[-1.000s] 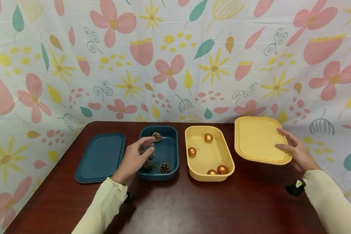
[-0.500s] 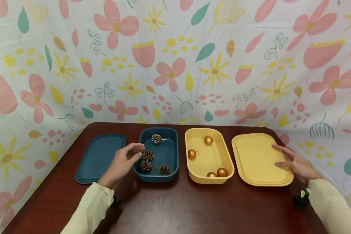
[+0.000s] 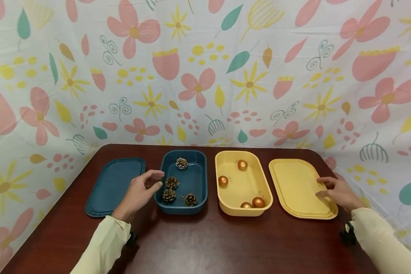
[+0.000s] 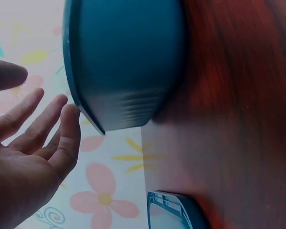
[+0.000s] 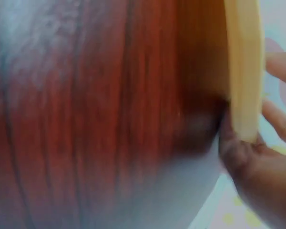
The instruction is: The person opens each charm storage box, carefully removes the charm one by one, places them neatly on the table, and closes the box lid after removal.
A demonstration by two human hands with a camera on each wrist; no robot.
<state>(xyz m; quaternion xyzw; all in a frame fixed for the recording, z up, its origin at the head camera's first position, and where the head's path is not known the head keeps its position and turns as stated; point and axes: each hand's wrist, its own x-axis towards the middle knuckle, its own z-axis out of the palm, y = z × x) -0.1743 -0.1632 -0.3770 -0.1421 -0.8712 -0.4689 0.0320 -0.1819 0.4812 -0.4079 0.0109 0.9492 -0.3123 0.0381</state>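
Note:
My left hand [image 3: 134, 195] hovers by the left rim of a dark blue box [image 3: 195, 179], fingers loosely bent and holding nothing. Several pine cones [image 3: 182, 163] lie inside that box. In the left wrist view, the fingertips come right up to the rim of the blue box [image 4: 124, 57]. On the right, my right hand [image 3: 340, 195] holds the right edge of a flat yellow lid [image 3: 296, 186]. The right wrist view has fingers on both sides of the lid's edge [image 5: 245, 71]. A yellow box [image 3: 243, 187] with several shiny gold balls [image 3: 242, 164] stands between the blue box and this lid.
A dark blue lid [image 3: 114, 186] lies left of the blue box, partly behind my left hand. All stand on a dark red-brown wooden table [image 3: 205, 243]. Close behind the table's back edge hangs a floral-patterned cloth [image 3: 198, 110].
The yellow lid, raised and tilted a second ago, has come down flat beside the yellow box with my right hand at its edge. My left hand has drawn back leftward from over the blue box.

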